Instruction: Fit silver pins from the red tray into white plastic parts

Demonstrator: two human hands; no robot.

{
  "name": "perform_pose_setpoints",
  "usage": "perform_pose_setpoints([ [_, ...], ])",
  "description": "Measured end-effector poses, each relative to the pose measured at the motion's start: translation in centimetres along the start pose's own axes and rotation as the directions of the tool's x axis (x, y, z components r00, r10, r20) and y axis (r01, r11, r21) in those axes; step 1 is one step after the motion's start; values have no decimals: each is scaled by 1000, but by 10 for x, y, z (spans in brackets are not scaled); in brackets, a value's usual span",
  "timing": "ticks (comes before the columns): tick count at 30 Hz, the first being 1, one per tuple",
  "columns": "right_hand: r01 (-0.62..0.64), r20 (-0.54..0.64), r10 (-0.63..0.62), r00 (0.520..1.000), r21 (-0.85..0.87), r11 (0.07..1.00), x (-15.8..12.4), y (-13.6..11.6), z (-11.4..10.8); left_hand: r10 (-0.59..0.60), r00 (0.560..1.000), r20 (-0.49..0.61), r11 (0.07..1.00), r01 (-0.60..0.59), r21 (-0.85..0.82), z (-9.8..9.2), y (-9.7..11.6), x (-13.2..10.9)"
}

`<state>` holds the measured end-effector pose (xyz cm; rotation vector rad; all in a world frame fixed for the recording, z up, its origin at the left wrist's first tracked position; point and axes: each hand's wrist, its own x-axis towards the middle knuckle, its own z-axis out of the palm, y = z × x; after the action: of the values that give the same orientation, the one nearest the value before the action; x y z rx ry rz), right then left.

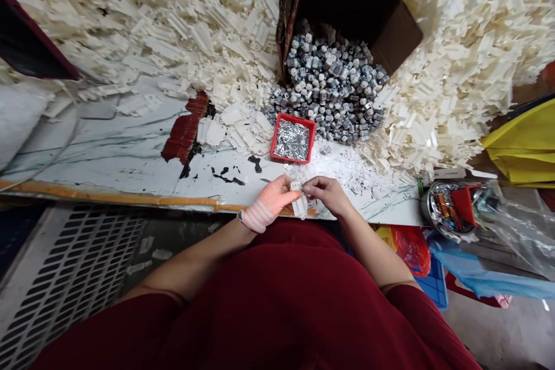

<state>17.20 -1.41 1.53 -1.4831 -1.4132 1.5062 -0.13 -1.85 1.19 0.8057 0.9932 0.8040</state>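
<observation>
My left hand point(269, 203), in a striped pinkish glove, is closed on a white plastic part point(300, 206) just over the table's front edge. My right hand point(326, 192), bare, pinches at the upper end of that same part; whether a small piece sits between its fingertips is hidden. Directly beyond the hands stands a red square tray point(274, 150) filled with small silvery metal pins point(292, 140). Behind it, many small grey and white cylindrical pieces point(333, 89) spill from a tipped cardboard box point(396, 40).
Heaps of cream-white plastic parts point(195, 29) cover the back and both sides. A torn dark red patch point(184, 130) lies on the marbled table point(125, 153). At right stands a metal bowl point(427, 208) of odds and ends. A white perforated crate point(82, 260) is below left.
</observation>
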Motion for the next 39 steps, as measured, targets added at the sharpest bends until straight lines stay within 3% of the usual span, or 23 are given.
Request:
perform_pose_setpoints([
  [3,-35,-15,37,999,85,996,-1,10,-16,-80,997,2,996,80,-45,3,6,-2],
  [5,26,-168,-44,985,-108,994,-7,19,-31,-126,992,-13,990,125,-59,4,9,-2],
  [7,27,-300,-146,943,-368,930,-15,30,-47,-150,988,-25,986,147,-72,4,9,-1],
  [9,-22,-331,-186,925,-536,844,-26,41,-61,-160,986,-34,984,157,-80,2,8,0],
  [14,-8,-141,-139,980,-728,686,-44,54,-66,-183,980,-74,979,175,-104,-8,6,0],
  [20,105,39,-122,992,-792,601,-34,55,-26,-195,973,-120,980,190,-54,-13,13,-8],
  [24,134,78,-130,988,-848,513,-25,63,-4,-202,973,-110,979,200,-28,-10,8,-7],
  [26,117,56,-126,990,-821,559,-23,63,-2,-198,976,-93,980,196,-29,-8,3,-4],
  [31,73,-131,-138,982,-410,909,-22,36,-5,-135,990,-52,984,140,106,1,-2,1],
  [34,96,-144,-141,980,-281,955,-21,16,1,-106,993,-44,972,113,206,4,-3,0],
  [39,56,-113,-91,989,-287,956,-20,6,12,-150,988,-17,968,151,200,-3,-13,1],
])
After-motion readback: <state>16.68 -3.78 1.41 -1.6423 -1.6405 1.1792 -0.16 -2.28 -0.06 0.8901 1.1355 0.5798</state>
